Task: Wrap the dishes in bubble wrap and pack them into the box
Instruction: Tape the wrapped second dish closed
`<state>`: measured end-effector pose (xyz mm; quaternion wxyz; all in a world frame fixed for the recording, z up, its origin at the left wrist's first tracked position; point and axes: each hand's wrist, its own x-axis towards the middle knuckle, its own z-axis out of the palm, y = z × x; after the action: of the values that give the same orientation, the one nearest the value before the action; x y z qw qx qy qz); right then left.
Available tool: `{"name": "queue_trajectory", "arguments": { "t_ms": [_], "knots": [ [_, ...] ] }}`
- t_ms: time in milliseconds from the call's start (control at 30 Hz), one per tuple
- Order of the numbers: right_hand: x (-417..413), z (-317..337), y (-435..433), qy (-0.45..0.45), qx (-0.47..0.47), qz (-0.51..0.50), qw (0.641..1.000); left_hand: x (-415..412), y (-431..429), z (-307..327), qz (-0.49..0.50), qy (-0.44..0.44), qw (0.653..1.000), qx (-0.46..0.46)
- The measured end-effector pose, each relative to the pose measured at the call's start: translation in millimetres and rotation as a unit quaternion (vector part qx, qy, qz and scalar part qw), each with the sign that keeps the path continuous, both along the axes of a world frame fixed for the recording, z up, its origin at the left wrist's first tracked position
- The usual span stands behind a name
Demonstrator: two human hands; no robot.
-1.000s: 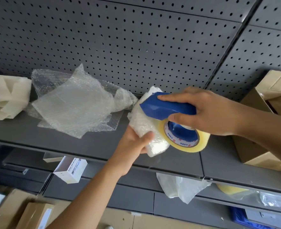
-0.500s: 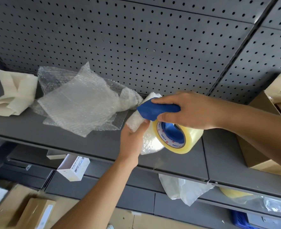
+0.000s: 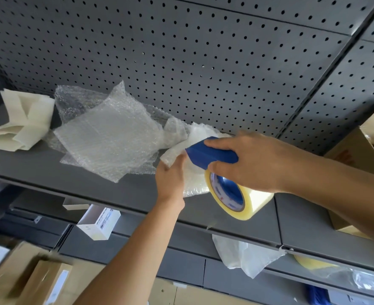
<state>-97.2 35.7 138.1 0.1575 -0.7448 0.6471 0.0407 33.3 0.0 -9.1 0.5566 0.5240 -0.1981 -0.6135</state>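
Left hand (image 3: 170,179) comes up from below, fingers and thumb curled round a wrapped bundle (image 3: 193,189). The bundle is whitish under bubble wrap, and what is inside is hidden. It is held just above the front part of the grey shelf (image 3: 27,164); contact with the shelf cannot be told.

Right hand (image 3: 254,164) comes in from the right and grips the blue tape dispenser (image 3: 212,156), index finger along the top and thumb underneath. The dispenser nose is against the bundle, right next to the left thumb. The clear tape roll (image 3: 243,199) with its blue core hangs below the right hand, tilted, beside the bundle.

Loose bubble wrap (image 3: 109,142) lies crumpled on the shelf left of the bundle, several sheets overlapping, one edge reaching the bundle. Folded foam sheets (image 3: 23,119) sit further left on the same shelf, just beside the bubble wrap.

An open cardboard box (image 3: 357,150) stands on the shelf at the far right, partly behind the right forearm. A grey pegboard (image 3: 181,51) backs the shelf.

On the lower shelf are a small white box (image 3: 98,223), tilted, and a white plastic bag (image 3: 243,256) hanging over the edge. Brown cartons (image 3: 27,278) are at bottom left, blurred.
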Motion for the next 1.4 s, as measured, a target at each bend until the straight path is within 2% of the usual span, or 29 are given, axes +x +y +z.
{"name": "queue_trajectory", "arguments": {
  "t_ms": [100, 200, 367, 533, 633, 733, 833, 1000, 1067, 1133, 1267, 1333, 1400],
  "knots": [
    [-3.0, 7.8, 10.6, -0.01, 0.013, -0.001, 1.0, 4.7, -2.6, 1.1, -0.001, 0.014, 1.0, -0.028],
    [-1.2, 14.3, 11.4, 0.008, 0.026, 0.001, 1.0, 4.5, -1.7, 10.8, -0.056, 0.054, 0.996, -0.036],
    [-1.5, 30.3, 2.5, 0.058, 0.041, -0.002, 0.997, 13.0, -1.2, 18.7, -0.135, 0.064, 0.989, -0.019],
    [0.5, 38.7, 5.6, 0.069, 0.063, -0.006, 0.996, 12.5, 6.7, 28.7, -0.158, 0.074, 0.984, -0.045],
    [4.1, 39.7, 4.0, 0.1, 0.051, 0.006, 0.994, 3.9, 10.0, 30.5, -0.141, -0.011, 0.987, -0.07],
    [8.4, 38.8, 0.8, 0.116, 0.08, 0.019, 0.99, -0.7, 9.8, 17.7, -0.096, -0.079, 0.985, -0.117],
    [13.1, 42.2, -3.0, 0.131, 0.115, 0.033, 0.984, 0.0, 10.2, 9.0, -0.094, -0.161, 0.966, -0.181],
    [18.8, 45.2, -18.4, 0.17, 0.14, 0.04, 0.975, 4.1, 10.4, 5.8, -0.107, -0.273, 0.932, -0.215],
    [20.8, 44.7, -23.2, 0.176, 0.158, 0.042, 0.971, 7.1, 10.2, 4.6, -0.13, -0.35, 0.898, -0.234],
    [21.8, 41.8, -28.5, 0.197, 0.166, 0.048, 0.965, 9.2, 9.7, 4.6, -0.154, -0.428, 0.849, -0.27],
    [34.1, 33.7, -30.5, 0.277, 0.185, 0.079, 0.939, 7.4, 7.7, 1.8, -0.147, -0.542, 0.758, -0.332],
    [38.2, 26.6, -28.0, 0.324, 0.222, 0.093, 0.915, 9.7, 4.4, 1.0, -0.101, -0.547, 0.76, -0.335],
    [32.8, 18.6, -24.1, 0.34, 0.247, 0.103, 0.901, 18.2, -1.7, 4.8, -0.051, -0.512, 0.8, -0.309]
  ]
}}
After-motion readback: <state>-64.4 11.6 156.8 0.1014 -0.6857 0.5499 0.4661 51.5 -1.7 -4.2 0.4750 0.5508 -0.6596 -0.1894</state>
